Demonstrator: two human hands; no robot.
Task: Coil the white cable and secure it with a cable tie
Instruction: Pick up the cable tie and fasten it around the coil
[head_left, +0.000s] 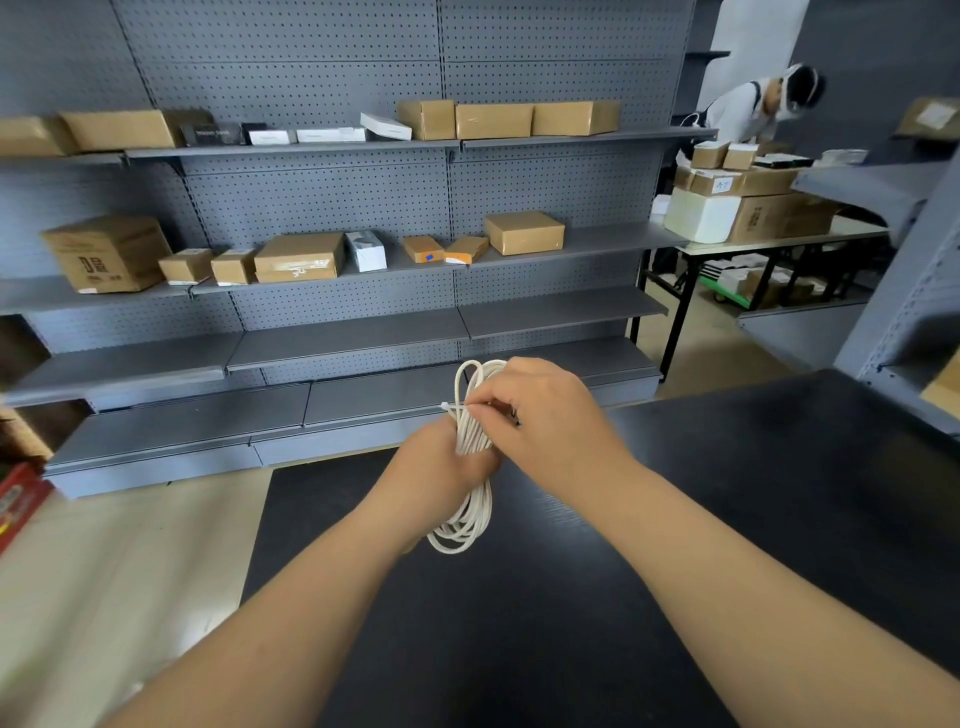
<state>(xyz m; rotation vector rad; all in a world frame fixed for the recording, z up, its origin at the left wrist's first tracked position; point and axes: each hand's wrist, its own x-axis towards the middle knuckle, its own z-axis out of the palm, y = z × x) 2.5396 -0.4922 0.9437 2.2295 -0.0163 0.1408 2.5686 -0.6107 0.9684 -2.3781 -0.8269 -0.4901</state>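
Observation:
The white cable (470, 512) is gathered into a long coil that I hold upright above the black table (727, 519). My left hand (441, 457) grips the coil around its middle from the left. My right hand (540, 405) pinches a thin white cable tie (451, 407) that crosses the coil just above my left hand. The tie's short end sticks out to the left. Loops of the coil show above my right hand and hang below my left hand.
Grey pegboard shelving (337, 208) with cardboard boxes (298, 257) stands behind the table. To the right, a person (753, 109) bends over a white table (779, 241) stacked with boxes. A red box (15, 499) lies at the left edge.

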